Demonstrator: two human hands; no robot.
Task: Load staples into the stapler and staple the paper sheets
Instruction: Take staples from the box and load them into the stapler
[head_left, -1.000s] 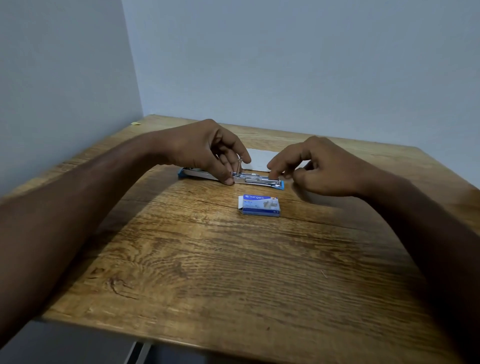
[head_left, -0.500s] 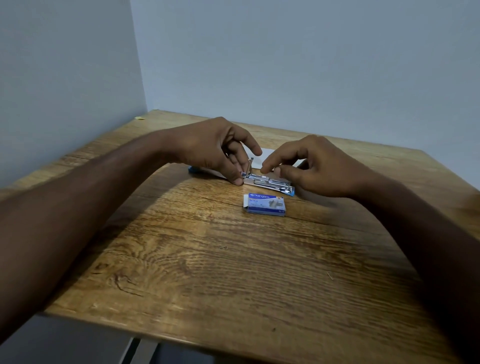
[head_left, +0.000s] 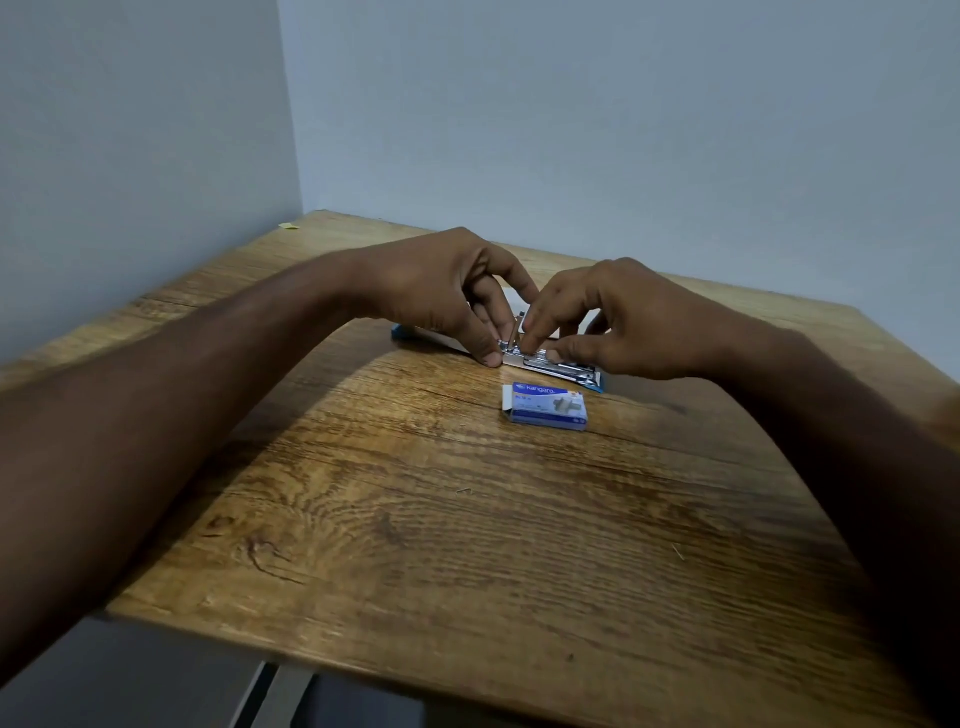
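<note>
Both hands meet over the opened stapler (head_left: 558, 361), well out at arm's reach.

L→R:

Left forearm comes in diagonally from lower left, wrist slightly bent down. Left hand (head_left: 447, 291) is arched over the stapler's hinge end, thumb tip pressed on the wood against the near side of the metal, fingers curled behind it; looks like it's pinning the body down, grip closed on the stapler. A blue end of the stapler pokes out left of that hand.

Between the hands: the silver magazine rail lies flat, running right toward a blue tip under the right hand. A small upright metal piece stands at the hinge, prob. the pusher/spring; too small to be sure.

Right hand (head_left: 618, 322) is palm-down, fingertips pinched together on the rail just beside the left thumb. Can't tell if a staple strip sits in the pinch – too small, partly hidden.

White paper sheets (head_left: 511, 301) show as a sliver behind the hands, mostly hidden.

Staple box (head_left: 548, 408) sits nearer the person than the hands, just below the right fingers, its left flap seemingly open.

Step, as I read it: loading staples, w/ stapling not yet begun. Next move needs the strip seated straight in the channel, legs down, then the top closed w/o pinching a finger.
</note>
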